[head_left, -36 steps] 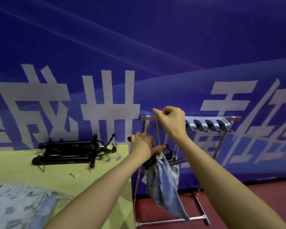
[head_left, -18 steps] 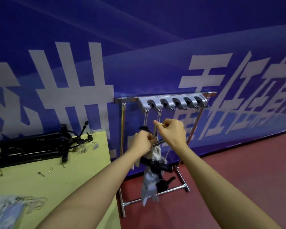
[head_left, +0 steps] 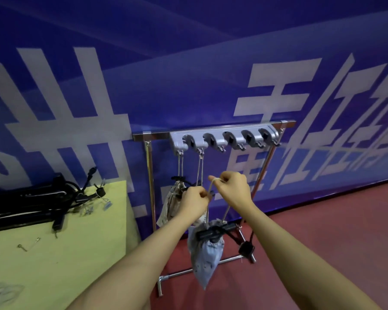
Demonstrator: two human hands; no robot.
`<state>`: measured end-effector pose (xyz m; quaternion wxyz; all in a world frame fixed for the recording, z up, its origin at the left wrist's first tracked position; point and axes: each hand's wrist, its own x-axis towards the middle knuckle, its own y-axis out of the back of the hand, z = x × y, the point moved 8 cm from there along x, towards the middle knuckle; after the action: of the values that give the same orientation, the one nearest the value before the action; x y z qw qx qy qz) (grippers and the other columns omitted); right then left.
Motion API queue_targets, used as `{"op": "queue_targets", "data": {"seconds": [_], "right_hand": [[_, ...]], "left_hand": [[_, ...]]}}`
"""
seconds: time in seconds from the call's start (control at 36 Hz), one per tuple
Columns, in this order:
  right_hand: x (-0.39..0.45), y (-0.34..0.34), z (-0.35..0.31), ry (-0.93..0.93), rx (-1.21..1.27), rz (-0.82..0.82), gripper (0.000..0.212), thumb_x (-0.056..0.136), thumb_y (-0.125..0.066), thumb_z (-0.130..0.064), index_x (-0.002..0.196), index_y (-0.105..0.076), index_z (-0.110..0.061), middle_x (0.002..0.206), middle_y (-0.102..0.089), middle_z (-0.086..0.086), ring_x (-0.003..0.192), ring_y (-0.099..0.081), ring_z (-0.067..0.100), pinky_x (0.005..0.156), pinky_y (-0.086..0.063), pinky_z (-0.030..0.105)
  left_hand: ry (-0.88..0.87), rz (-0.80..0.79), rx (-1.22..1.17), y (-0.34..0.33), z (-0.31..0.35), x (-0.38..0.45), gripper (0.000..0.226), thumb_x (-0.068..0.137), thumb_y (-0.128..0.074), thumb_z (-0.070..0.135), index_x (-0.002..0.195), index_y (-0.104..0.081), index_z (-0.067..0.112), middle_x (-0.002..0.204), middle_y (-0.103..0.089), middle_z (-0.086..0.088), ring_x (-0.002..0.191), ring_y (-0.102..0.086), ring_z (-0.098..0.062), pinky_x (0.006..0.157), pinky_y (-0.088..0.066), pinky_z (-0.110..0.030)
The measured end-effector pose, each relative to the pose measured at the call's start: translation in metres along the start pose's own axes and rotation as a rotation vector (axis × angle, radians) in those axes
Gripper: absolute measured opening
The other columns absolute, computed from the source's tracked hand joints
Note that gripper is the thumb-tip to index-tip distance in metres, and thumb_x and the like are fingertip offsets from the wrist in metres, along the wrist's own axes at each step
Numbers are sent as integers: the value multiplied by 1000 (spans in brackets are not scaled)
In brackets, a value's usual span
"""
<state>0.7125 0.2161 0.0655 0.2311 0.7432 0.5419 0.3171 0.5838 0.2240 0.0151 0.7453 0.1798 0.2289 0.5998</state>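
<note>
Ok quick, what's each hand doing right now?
Left hand: closed, fingers pinching the cord of the bag.
Right hand: closed, holding the same cord, looped over a finger.

Bare to the elbow: a person's left forearm (head_left: 143, 253) and right forearm (head_left: 300, 249) are showing uncovered along their whole visible length. The left hand (head_left: 194, 201) and right hand (head_left: 233, 190) are appearing bare too, knuckles catching the overhead light.
</note>
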Motion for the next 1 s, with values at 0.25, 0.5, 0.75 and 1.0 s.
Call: {"op": "queue_targets", "data": {"seconds": [0.25, 0.5, 0.75, 1.0], "right_hand": [[61, -2, 55, 20, 14, -206, 34, 82, -64, -19, 54, -45, -22, 50, -44, -4, 57, -42, 18, 55, -33, 32], [118, 4, 82, 1, 366, -278, 15, 90, -54, -6, 82, -60, 6, 60, -43, 3, 53, -35, 12, 53, -31, 24], [159, -6, 81, 128, 216, -60, 19, 98, -49, -12, 99, -65, -2, 91, -57, 7, 78, -50, 15, 69, -35, 22], [170, -41, 105, 43, 40, -194, 23, 100, -43, -19, 101, -61, -5, 100, -59, 9, 82, -53, 22, 68, -45, 39]], "left_hand": [[39, 159, 24, -25, 22, 41, 18, 95, -49, 18, 77, -53, 17, 69, -58, 1, 66, -54, -20, 61, -42, -33], [52, 292, 112, -34, 47, 90, 17, 95, -50, 21, 85, -61, 13, 73, -65, -7, 71, -60, -28, 61, -46, -37], [105, 427, 269, -26, 61, 141, 21, 99, -43, 26, 95, -60, 14, 89, -68, -6, 89, -59, -28, 63, -39, -32], [161, 339, 415, -39, 44, 166, 22, 99, -43, 25, 99, -62, 14, 97, -68, -9, 95, -60, -30, 65, -41, -34]]}}
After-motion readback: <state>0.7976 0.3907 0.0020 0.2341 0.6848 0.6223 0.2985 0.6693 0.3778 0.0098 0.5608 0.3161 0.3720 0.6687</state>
